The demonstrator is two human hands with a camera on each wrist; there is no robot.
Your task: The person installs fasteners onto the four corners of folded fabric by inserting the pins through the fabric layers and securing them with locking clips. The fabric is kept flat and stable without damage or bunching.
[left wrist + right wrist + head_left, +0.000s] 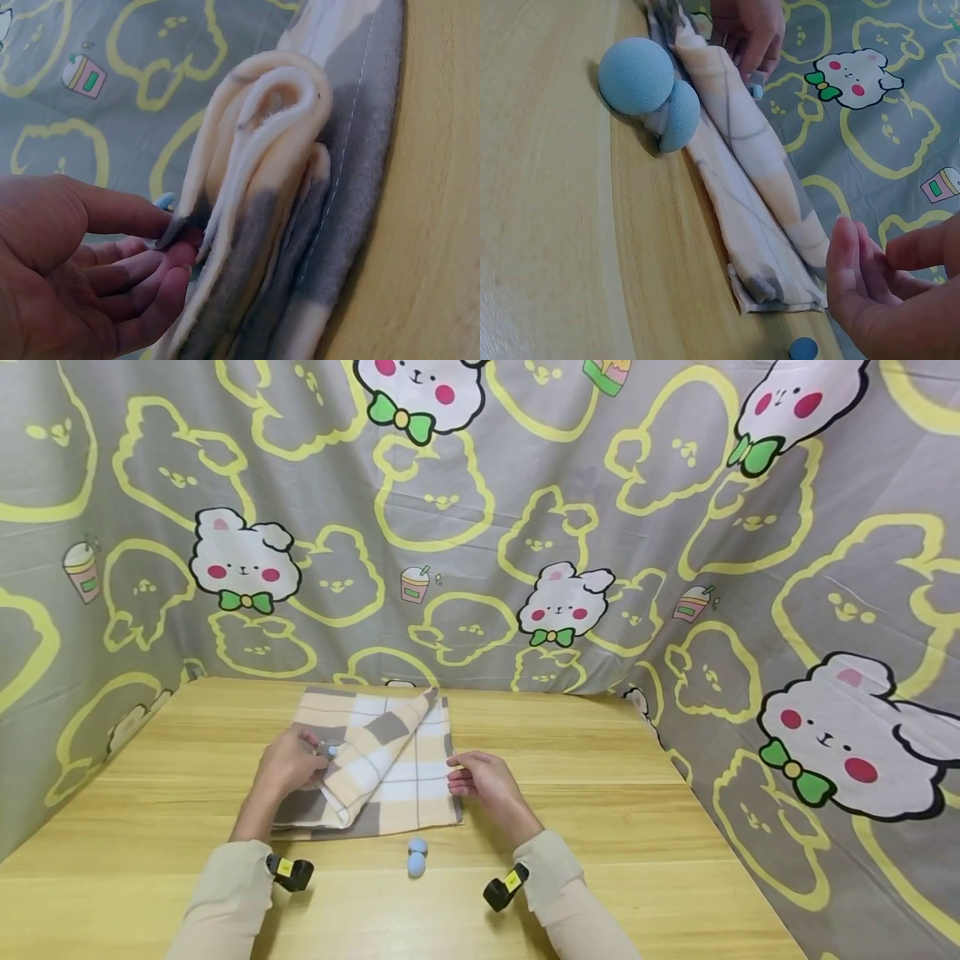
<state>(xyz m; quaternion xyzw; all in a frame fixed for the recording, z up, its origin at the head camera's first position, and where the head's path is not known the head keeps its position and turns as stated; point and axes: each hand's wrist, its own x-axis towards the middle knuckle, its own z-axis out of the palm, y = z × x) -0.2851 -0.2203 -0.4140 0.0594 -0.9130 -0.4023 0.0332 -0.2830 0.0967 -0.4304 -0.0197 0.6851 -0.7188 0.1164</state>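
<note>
A beige, grey and white checked fleece cloth (416, 777) lies folded on the table, one layer turned back in a slanting fold (386, 731). At its left side my left hand (288, 764) pinches a grey edge of the fleece between thumb and fingers. A small clear clip with a pale blue end (332, 750) sits at those fingertips, partly hidden by fabric in the left wrist view. My right hand (486, 785) is beside the cloth's right edge, fingers loosely bent, thumb apart from them, holding nothing in the right wrist view.
In front of the cloth lies a clip with two round blue ends (417, 857) on the wooden table (600, 860). Another small blue round piece (804, 349) shows beyond the cloth's end. A grey curtain (480, 518) with cartoon rabbits surrounds the table's back and sides.
</note>
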